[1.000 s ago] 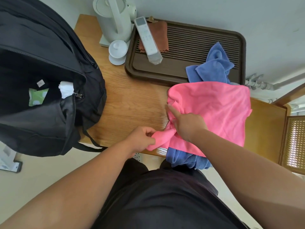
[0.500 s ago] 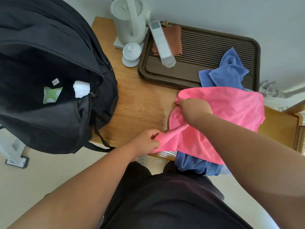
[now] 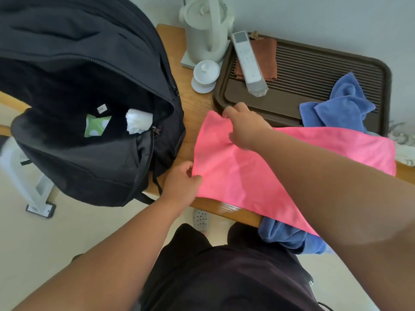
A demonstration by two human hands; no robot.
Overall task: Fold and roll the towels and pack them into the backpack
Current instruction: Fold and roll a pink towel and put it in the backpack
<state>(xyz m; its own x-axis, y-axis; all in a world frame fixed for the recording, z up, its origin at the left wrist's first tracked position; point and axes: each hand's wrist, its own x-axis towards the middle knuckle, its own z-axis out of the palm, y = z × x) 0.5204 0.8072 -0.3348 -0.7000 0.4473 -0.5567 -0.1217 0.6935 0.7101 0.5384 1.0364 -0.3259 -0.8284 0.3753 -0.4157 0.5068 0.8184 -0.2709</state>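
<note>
Since half a second ago, the right hand (image 3: 243, 126) has carried its corner of the pink towel (image 3: 238, 173) away from the left hand (image 3: 182, 182), so the cloth that was bunched between the hands now lies spread flat on the desk (image 3: 190, 108). Each hand is closed in a pinch on the towel: the right on the far corner next to the brown tray (image 3: 310, 70), the left on the near corner by the desk's front edge. Left of the towel stands the black backpack (image 3: 85, 104), its top unzipped. A blue towel (image 3: 336, 106) lies beyond the pink towel on the tray, and more blue cloth (image 3: 289, 236) hangs below the pink towel's near edge.
</note>
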